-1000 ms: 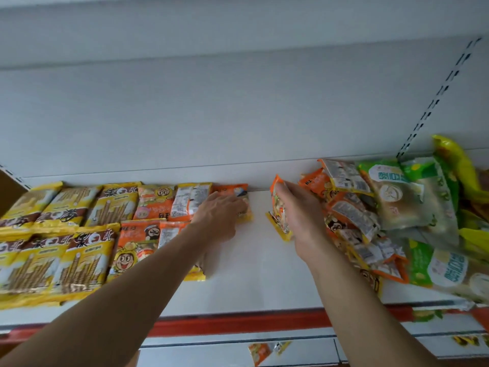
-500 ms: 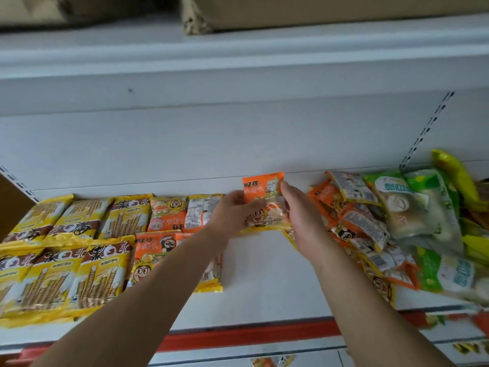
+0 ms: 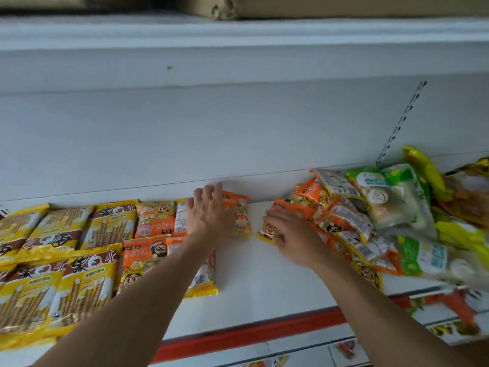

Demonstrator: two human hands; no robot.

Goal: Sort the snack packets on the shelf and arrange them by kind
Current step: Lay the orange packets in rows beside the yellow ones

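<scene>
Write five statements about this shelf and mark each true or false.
1. The left hand presses flat on a back-row orange packet. True.
2. The yellow wafer-stick packets lie at the right end. False: they lie in rows at the left.
3. The right hand touches a cartoon-face packet at the pile's edge. True.
4. The green-and-white packets lie in neat rows. False: they are jumbled on the right.
5. The shelf's front strip is blue. False: it is red.

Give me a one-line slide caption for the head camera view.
Left hand rests on an orange packet beside the sorted rows; right hand touches the mixed pile.
</scene>
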